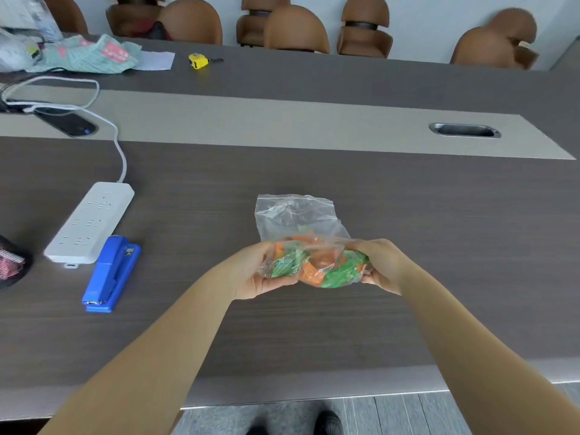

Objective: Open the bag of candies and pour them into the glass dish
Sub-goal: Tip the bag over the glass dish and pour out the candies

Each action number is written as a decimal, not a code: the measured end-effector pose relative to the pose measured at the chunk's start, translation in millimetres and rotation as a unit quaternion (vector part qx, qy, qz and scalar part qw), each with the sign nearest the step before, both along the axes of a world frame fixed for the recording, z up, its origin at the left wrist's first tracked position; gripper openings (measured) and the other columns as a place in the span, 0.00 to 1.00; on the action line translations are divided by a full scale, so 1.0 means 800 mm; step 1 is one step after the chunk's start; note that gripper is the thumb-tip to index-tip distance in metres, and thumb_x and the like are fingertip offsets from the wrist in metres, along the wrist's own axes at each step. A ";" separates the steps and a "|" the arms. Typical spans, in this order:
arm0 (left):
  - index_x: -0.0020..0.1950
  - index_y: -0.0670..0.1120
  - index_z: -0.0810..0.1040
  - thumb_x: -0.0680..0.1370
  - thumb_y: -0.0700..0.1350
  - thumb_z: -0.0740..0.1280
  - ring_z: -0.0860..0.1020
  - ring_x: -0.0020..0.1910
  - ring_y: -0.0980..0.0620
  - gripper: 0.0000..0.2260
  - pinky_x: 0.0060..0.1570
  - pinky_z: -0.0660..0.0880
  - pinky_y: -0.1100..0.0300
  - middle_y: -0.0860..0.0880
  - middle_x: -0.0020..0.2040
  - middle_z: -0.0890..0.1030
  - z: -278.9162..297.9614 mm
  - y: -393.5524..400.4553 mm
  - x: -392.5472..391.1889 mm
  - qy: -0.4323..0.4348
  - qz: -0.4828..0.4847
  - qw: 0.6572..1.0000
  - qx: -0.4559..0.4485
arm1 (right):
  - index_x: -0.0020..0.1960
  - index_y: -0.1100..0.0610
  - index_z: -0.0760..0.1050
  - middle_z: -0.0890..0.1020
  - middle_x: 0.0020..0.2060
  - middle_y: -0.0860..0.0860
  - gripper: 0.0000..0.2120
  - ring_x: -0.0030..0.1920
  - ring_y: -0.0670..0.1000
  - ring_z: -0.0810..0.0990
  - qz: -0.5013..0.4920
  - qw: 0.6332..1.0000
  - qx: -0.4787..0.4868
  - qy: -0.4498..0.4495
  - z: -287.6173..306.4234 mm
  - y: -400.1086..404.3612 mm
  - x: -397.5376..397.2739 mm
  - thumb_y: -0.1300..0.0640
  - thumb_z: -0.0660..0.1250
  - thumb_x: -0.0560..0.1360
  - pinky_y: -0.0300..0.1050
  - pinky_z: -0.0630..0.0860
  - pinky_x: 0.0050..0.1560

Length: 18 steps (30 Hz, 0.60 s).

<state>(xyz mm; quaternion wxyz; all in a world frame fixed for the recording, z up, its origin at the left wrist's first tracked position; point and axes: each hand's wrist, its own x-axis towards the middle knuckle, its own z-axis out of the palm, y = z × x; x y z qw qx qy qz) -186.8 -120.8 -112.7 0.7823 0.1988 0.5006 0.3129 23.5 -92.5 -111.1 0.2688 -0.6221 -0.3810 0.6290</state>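
Observation:
A clear plastic bag (298, 215) holds orange and green wrapped candies (317, 266) bunched at its near end. My left hand (255, 274) grips the bag's left side and my right hand (381, 265) grips its right side, just above the dark wooden table (439, 246). The bag's empty far end points away from me and rests flat on the table. Whether the bag's mouth is open I cannot tell. No glass dish is in view.
A blue stapler (111, 273) and a white power strip (89, 222) with its cord lie to the left. A dark mesh pouch (11, 262) is at the left edge. Cloth, bags and a yellow tape measure (198, 61) sit far back. Brown chairs line the wall.

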 end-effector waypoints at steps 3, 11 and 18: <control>0.53 0.42 0.77 0.77 0.40 0.60 0.84 0.34 0.51 0.09 0.32 0.82 0.60 0.44 0.45 0.82 -0.002 0.003 -0.001 -0.007 0.022 1.000 -0.001 | 0.42 0.63 0.75 0.70 0.30 0.55 0.06 0.28 0.51 0.64 -0.007 1.000 0.006 -0.007 0.004 0.001 -0.003 0.60 0.63 0.72 0.40 0.68 0.29; 0.57 0.45 0.75 0.77 0.52 0.60 0.80 0.45 0.48 0.14 0.32 0.81 0.61 0.45 0.50 0.81 0.008 0.020 -0.004 0.016 0.049 0.999 0.012 | 0.40 0.61 0.76 0.74 0.32 0.54 0.08 0.28 0.51 0.66 -0.046 0.998 0.045 0.002 0.010 0.013 -0.008 0.57 0.63 0.73 0.42 0.65 0.34; 0.53 0.38 0.76 0.75 0.34 0.63 0.80 0.49 0.51 0.08 0.43 0.82 0.60 0.44 0.59 0.77 0.010 0.031 -0.003 -0.050 0.062 0.995 0.058 | 0.39 0.57 0.76 0.72 0.31 0.49 0.06 0.28 0.46 0.64 -0.024 0.996 0.023 0.087 0.015 0.017 -0.006 0.61 0.62 0.73 0.36 0.65 0.33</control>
